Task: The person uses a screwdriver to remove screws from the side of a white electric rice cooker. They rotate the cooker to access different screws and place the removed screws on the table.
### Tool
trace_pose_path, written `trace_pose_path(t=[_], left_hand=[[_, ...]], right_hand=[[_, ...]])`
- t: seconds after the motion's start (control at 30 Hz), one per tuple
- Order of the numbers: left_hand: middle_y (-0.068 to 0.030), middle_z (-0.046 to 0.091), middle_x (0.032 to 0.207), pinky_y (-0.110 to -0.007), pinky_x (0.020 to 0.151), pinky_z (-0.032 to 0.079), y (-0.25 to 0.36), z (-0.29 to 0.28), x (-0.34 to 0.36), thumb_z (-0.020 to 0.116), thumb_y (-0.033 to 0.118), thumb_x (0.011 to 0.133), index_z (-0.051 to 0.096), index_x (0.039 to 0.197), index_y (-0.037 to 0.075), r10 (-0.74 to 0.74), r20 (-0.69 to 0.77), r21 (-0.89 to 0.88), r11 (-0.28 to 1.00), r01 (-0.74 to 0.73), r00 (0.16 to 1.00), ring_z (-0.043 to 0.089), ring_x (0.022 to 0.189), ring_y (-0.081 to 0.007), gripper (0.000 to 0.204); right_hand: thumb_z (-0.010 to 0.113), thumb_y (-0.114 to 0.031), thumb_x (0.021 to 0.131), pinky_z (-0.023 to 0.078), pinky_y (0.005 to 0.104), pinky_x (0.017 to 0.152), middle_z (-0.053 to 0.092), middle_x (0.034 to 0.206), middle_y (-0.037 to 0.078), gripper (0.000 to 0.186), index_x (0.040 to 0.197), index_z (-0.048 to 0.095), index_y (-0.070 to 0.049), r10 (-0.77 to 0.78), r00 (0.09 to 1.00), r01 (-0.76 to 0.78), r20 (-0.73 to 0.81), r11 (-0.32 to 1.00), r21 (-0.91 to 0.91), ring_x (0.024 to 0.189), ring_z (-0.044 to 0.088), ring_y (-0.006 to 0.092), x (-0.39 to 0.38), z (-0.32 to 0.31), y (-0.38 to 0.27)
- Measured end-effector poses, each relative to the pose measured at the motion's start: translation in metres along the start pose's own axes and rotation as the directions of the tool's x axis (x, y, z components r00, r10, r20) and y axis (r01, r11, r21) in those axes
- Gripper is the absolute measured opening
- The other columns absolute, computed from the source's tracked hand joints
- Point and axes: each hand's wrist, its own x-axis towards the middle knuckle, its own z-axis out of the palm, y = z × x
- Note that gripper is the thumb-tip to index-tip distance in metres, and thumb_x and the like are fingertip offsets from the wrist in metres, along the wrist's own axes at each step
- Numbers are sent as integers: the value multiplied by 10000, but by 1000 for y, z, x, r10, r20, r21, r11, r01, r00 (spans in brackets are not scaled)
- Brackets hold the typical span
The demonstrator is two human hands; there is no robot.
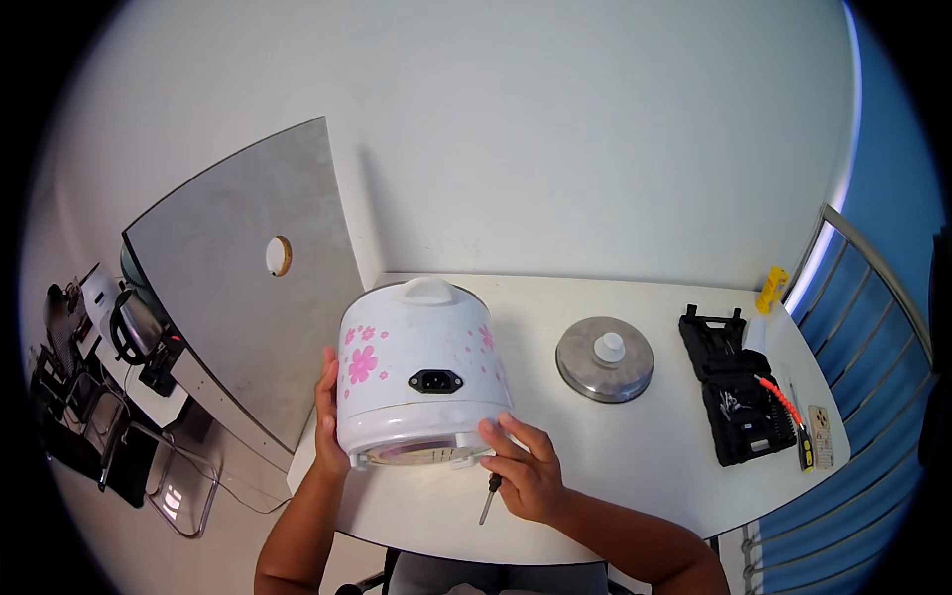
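Observation:
A white rice cooker (416, 352) with pink flowers and a black power socket (436, 382) is tilted, showing part of its underside. My left hand (330, 412) grips its left side, fingers partly hidden behind it. My right hand (526, 471) holds the lower right edge near a white foot, fingers bent. A screwdriver (489, 504) shows below my right hand, its handle partly hidden; I cannot tell whether that hand touches it. To the right, a round steel lid (585, 367) with a white knob lies on the white table (615, 476).
An open black tool case (734, 421), an orange flexible bit with yellow-black handle (805, 446), a remote (819, 436) and a yellow object (770, 290) occupy the right side. A grey board (208, 288) stands left, beside a kettle (139, 327). A metal railing (878, 283) is at right.

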Motion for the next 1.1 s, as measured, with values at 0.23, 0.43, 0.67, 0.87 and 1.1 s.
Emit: trace_pose_path(t=[0.23,0.43,0.67,0.87,1.1], left_hand=[[-189,54,1568,-475,1144,156,45,-5,48,527,405,906,374,1388,72,-304,-74,158,937,312,950,102,1448,-319,605],[-209,97,1558,-439,1132,217,98,48,99,586,363,886,401,1390,41,-380,79,619,743,253,922,199,1426,-348,626],[-198,203,1542,-442,1131,212,94,52,118,659,456,803,416,1411,75,-443,356,745,666,37,823,185,1427,-369,758],[-149,249,1542,-469,1128,218,85,46,125,733,453,717,451,1399,140,-353,548,646,755,-115,759,174,1428,-390,802],[-163,273,1529,-486,1127,212,98,53,120,753,418,689,462,1392,138,-293,639,618,746,-249,711,180,1410,-446,810]], right_hand=[[652,17,759,392,349,924,574,1321,89,339,1053,558,-123,-50,999,50,-3,997,-61,1289,409,238,1,1,-6],[653,-26,788,391,350,934,584,1310,75,297,1053,569,-131,-85,996,88,31,989,-118,1262,418,218,-3,3,-3],[671,-36,755,436,354,893,603,1271,91,285,1017,587,-112,-131,988,139,79,986,-96,1171,478,223,0,-2,-3],[668,-112,801,447,291,859,606,1264,31,210,1000,602,-123,-217,970,220,112,975,-11,1094,488,171,5,-5,-8],[691,-99,788,464,287,786,639,1209,0,209,978,607,-130,-274,957,268,92,961,75,966,508,168,3,-4,-13]])
